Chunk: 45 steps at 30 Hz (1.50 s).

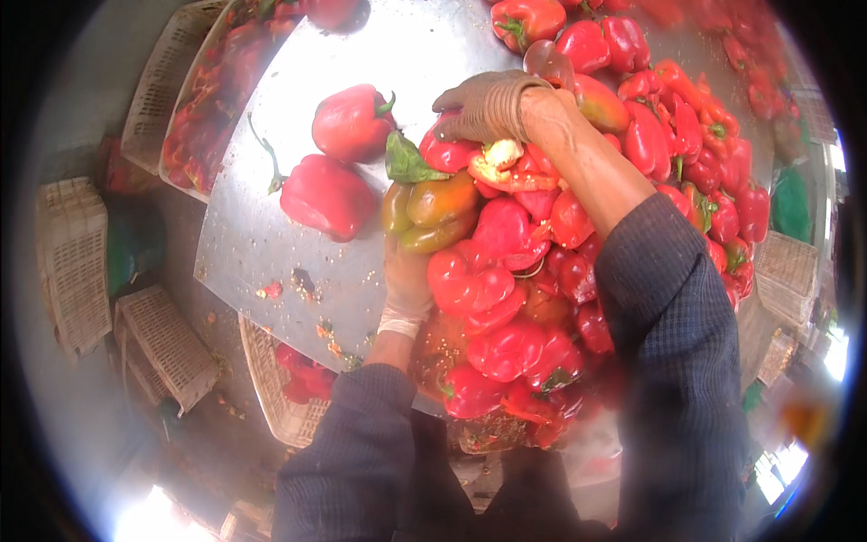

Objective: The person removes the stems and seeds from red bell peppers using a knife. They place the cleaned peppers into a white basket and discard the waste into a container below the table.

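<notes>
My left hand (408, 274) lies against the near side of a green-orange bell pepper (433, 210); its fingers are mostly hidden beneath it. Farther up, my right hand (484, 108), in a brown-stained glove or wrap, rests over a red pepper (447, 150) at the edge of a large pile. A green leafy piece (412, 159) touches that pepper. Just below the right hand is an opened pepper with a pale seed core (502, 154). Two whole red bell peppers, one upper (352, 122) and one lower (328, 196), sit left of my hands on the metal table (250, 237).
A crate (261, 379) with red pepper pieces stands under the table's near left edge. Another crate of peppers (210, 115) is beyond the left edge. Plastic crates (169, 345) stand on the floor at left, and one (786, 278) at right. Seeds and scraps (325, 332) dot the metal.
</notes>
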Available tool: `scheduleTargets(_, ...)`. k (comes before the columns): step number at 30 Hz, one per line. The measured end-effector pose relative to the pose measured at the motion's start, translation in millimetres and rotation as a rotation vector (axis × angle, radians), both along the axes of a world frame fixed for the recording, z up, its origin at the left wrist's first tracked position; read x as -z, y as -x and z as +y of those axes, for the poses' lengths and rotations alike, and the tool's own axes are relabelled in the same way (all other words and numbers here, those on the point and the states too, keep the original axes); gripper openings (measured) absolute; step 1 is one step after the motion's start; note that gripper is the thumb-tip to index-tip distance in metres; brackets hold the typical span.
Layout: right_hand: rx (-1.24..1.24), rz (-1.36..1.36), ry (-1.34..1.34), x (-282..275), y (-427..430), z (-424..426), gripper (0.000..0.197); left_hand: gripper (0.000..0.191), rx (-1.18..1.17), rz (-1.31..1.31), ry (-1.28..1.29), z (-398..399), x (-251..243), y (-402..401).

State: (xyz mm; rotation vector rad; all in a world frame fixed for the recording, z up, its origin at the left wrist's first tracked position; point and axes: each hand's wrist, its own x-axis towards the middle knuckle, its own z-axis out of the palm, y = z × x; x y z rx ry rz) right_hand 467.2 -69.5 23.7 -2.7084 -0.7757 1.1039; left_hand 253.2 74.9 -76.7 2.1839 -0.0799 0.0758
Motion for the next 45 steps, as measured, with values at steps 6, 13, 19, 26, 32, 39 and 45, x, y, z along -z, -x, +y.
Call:
scheduleTargets(6,-0.006,-0.010,0.002,0,7,-3,0.056,0.038,0.088,-0.057,0.065,7,-1,1)
scheduleTargets(13,-0.032,-0.060,0.041,-12,53,5,0.054,0.032,0.023,0.072,-0.171,27,-16,53)
scheduleTargets(19,-0.070,-0.018,0.075,-24,98,15,0.068,0.034,-0.088,-0.038,-0.211,25,2,106)
scheduleTargets(26,-0.171,-0.111,-0.029,-5,118,12,0.079,0.046,-0.088,0.046,-0.304,22,9,114)
scheduleTargets(32,-0.076,-0.063,-0.049,9,102,27,0.050,0.044,-0.084,0.047,-0.257,20,6,112)
scheduleTargets(39,0.153,-0.270,-0.425,-3,127,20,0.044,0.039,-0.105,0.025,-0.236,23,4,113)
scheduleTargets(45,0.719,-0.268,-1.096,-45,170,-29,0.038,0.036,-0.086,-0.070,-0.209,20,8,112)
